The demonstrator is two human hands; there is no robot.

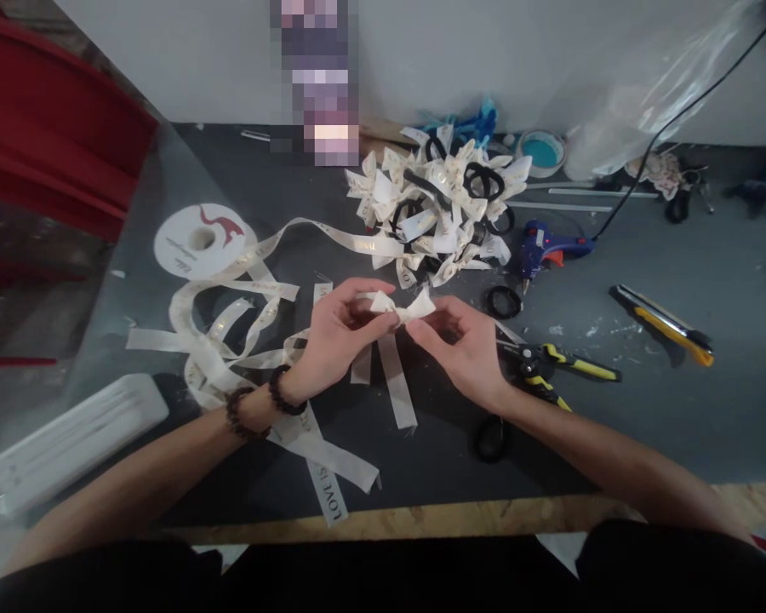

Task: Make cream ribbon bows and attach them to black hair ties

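Observation:
Between my two hands is a small cream ribbon bow (403, 312), held up over the table. My left hand (351, 319) pinches its left side, thumb near the knot. On the other side, my right hand (456, 336) grips it with thumb and fingertips by the centre. Cut ribbon strips (396, 383) lie below the bow. Beyond my hands sits a pile of finished bows on black hair ties (440, 204). Loose cream ribbon (217, 358) with printed lettering curls left of my left wrist, running from a white ribbon spool (195, 243).
Right of my hands lie yellow-black pliers (542, 370), a box cutter (664, 325) and a blue glue gun (552, 249) with a cord. Black hair ties (504, 301) rest nearby. A tape roll (541, 153) stands at the back, a white power strip (80, 438) at left.

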